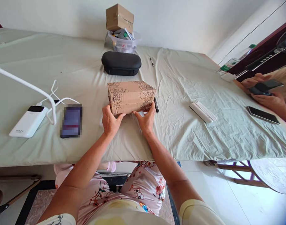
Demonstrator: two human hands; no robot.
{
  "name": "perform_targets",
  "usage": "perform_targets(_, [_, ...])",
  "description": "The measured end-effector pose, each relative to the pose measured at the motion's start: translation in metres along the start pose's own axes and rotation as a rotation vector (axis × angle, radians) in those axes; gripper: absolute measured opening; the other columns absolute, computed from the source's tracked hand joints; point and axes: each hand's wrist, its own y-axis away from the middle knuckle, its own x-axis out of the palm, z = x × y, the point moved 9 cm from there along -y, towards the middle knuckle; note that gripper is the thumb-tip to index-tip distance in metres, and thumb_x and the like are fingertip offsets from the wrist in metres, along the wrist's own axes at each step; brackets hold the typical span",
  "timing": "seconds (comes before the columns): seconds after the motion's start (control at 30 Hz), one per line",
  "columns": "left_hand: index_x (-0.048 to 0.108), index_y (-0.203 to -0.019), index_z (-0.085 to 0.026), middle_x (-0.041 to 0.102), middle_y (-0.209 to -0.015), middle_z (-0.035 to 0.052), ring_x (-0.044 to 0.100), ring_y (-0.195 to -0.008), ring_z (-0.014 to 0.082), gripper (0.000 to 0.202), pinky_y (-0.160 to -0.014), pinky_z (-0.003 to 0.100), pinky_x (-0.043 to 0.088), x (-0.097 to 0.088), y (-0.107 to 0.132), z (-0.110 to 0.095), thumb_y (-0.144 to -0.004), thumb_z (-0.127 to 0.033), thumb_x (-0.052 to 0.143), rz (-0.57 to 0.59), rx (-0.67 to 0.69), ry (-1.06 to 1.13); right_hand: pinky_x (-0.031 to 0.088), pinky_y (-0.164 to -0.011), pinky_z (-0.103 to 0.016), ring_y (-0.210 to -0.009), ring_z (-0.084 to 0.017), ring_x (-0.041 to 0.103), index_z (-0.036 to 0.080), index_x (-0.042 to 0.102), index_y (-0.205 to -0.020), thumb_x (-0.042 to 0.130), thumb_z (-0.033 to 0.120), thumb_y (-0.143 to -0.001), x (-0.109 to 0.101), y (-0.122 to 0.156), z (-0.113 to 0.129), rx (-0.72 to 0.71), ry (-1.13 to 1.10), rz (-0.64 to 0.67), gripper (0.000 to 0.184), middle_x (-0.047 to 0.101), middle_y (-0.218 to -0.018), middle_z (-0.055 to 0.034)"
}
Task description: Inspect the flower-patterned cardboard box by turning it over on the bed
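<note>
A brown cardboard box (130, 96) with black scribbled patterns lies on the pale green cloth (185, 131) covering the table, right in front of me. My left hand (110, 120) grips its near left corner, fingers up the side and thumb along the front. My right hand (145, 118) holds the near right corner the same way. A black marker (156, 105) lies on the cloth against the box's right end, just beyond my right fingers.
A black zip case (121, 63), a clear tub (124, 43) with a taped box (119, 17) on top, and a pen (152, 61) sit behind. Left: white power bank (28, 121), cable, phone (71, 121). Right: white folded object (203, 111), another person's hands (267, 93) holding a phone, a second phone (263, 114).
</note>
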Motion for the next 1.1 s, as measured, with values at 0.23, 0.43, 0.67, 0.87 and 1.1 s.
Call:
perform_targets(0.23, [0.051,-0.129,-0.018,0.061,-0.128,0.0182,0.067,-0.114,0.0315,0.061,-0.092,0.043,0.060,-0.004,-0.004,0.006,-0.086,-0.048,0.082,-0.039,0.010,0.076,0.061,-0.083,-0.041,-0.082,-0.017,0.064,0.026,0.036,-0.159,0.075,0.043,-0.087,-0.006,-0.006,0.000,0.016,-0.102,0.016,0.083,0.060,-0.131,-0.0117])
perform_targets(0.43, [0.054,-0.125,-0.021,0.069,-0.124,0.0140,0.070,-0.101,0.0285,0.043,-0.096,0.044,0.057,-0.005,-0.011,0.018,-0.089,-0.037,0.072,-0.006,-0.062,0.036,0.049,-0.059,-0.029,-0.057,-0.009,0.053,0.025,0.055,-0.126,0.063,0.039,-0.090,-0.006,-0.010,-0.016,0.130,-0.173,0.019,0.040,0.070,-0.117,-0.0063])
perform_targets(0.67, [0.059,-0.114,-0.019,0.072,-0.111,0.0143,0.068,-0.114,0.0367,0.036,-0.107,0.058,0.052,-0.007,-0.014,0.026,-0.079,-0.015,0.065,0.017,-0.170,-0.072,0.055,-0.081,-0.039,-0.078,-0.018,0.062,0.023,0.057,-0.108,0.061,0.036,-0.087,-0.009,-0.016,-0.017,0.107,-0.029,0.087,0.025,0.070,-0.104,-0.0065])
perform_targets(0.87, [0.037,-0.155,-0.018,0.053,-0.154,0.0220,0.053,-0.145,0.0361,0.085,-0.124,0.053,0.042,-0.013,-0.013,0.008,-0.081,-0.030,0.075,-0.056,-0.039,0.110,0.047,-0.115,-0.060,-0.134,-0.032,0.057,0.023,0.037,-0.156,0.067,0.048,-0.093,-0.028,-0.020,0.009,-0.109,0.058,-0.034,0.074,0.054,-0.148,-0.0185])
perform_targets(1.1, [0.056,-0.150,-0.023,0.043,-0.163,0.0191,0.045,-0.152,0.0349,0.059,-0.120,0.052,0.046,-0.003,-0.003,-0.024,-0.097,-0.048,0.061,0.060,0.236,0.059,0.036,-0.126,-0.064,-0.160,-0.036,0.031,0.028,0.049,-0.153,0.061,0.048,-0.101,-0.014,-0.006,0.049,-0.345,0.163,0.067,0.057,0.028,-0.169,-0.0154])
